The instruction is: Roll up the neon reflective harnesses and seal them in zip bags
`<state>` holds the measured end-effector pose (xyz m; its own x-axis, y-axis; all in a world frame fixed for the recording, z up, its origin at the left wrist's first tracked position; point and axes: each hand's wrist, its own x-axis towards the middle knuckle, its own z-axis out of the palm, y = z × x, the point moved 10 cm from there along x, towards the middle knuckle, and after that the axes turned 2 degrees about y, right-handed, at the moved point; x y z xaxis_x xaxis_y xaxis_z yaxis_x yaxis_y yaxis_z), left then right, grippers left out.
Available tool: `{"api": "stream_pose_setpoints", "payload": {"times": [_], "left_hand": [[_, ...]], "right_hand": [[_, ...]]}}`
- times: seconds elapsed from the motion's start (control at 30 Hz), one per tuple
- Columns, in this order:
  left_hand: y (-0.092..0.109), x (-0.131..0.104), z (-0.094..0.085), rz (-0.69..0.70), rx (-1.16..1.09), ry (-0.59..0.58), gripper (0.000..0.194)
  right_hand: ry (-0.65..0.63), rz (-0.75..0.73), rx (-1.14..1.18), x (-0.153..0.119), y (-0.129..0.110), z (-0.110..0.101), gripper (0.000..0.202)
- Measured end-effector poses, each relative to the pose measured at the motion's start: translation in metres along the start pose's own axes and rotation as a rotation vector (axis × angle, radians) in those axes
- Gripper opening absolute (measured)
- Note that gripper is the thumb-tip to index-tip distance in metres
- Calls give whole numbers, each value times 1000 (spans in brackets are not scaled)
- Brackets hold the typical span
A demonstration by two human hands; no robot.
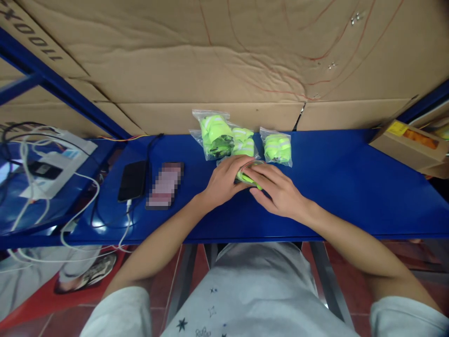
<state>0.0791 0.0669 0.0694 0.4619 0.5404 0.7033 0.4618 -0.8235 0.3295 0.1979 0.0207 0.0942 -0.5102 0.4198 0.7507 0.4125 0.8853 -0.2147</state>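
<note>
Between my hands, over the middle of the blue table (336,196), is a clear bag with a bright green item (249,179). My left hand (226,180) is closed round the bag's left side. From the right, my right hand (278,189) lies over the bag with its fingers bent on it. Just behind my hands are more clear bags of green items with pale stripes: a large one (216,135) at the left, one (242,142) beside it, and a separate one (278,148) at the right.
At the left lie a black phone (132,180) with a white cable and a second phone (164,185). Further left, cables tangle over a white power strip (59,164). An open cardboard box (409,145) stands at the right. Cardboard (210,61) lines the back.
</note>
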Motion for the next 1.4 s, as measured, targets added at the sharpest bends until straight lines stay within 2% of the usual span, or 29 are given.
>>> {"api": "stream_pose_setpoints", "payload": {"times": [0.1, 0.2, 0.33, 0.4, 0.5, 0.57, 0.63, 0.77, 0.87, 0.93, 1.0, 1.07, 1.1, 1.17, 1.23, 1.33, 1.4], "left_hand": [[7, 2, -3, 48, 84, 17, 61], [18, 3, 1, 103, 142, -11, 64], [33, 2, 1, 184, 170, -22, 66], [32, 4, -1, 181, 160, -18, 68], [23, 7, -9, 118, 87, 16, 68], [17, 8, -15, 79, 36, 58, 63], [14, 7, -22, 64, 14, 102, 56], [26, 4, -21, 193, 64, 93, 48], [31, 2, -18, 230, 66, 56, 40], [23, 4, -27, 121, -42, 105, 31], [6, 4, -41, -80, -192, 211, 23], [-14, 0, -46, -301, -347, 289, 24], [-23, -3, -43, -402, -434, 301, 28], [-37, -9, -25, -574, -661, 268, 41], [-44, -13, 2, -698, -930, 198, 50], [-44, -14, 33, -788, -1231, 87, 61], [-44, -14, 43, -803, -1289, 25, 65]], "right_hand": [[-19, 59, 115, -2, 12, 0, 41], [37, 75, 183, -2, 18, 1, 29], [81, 52, 71, -1, 17, 8, 21], [39, 61, 73, 1, 17, 11, 21], [-40, 108, 231, 4, 18, 8, 28], [-80, 144, 287, 5, 19, 2, 34], [-132, 104, 283, 5, 14, -1, 36], [-271, 5, 221, 1, 5, 12, 54], [-278, -14, 173, -1, 6, 18, 45], [-165, -53, 103, 2, 4, 6, 40], [37, -29, -6, 6, 6, -18, 42], [210, 116, -42, 7, 18, -42, 48], [238, 212, 7, 6, 28, -47, 49], [173, 391, 225, 2, 48, -39, 44], [53, 513, 474, -2, 63, -19, 38], [-28, 661, 672, -12, 84, 2, 40], [-30, 733, 694, -16, 95, 7, 44]]}}
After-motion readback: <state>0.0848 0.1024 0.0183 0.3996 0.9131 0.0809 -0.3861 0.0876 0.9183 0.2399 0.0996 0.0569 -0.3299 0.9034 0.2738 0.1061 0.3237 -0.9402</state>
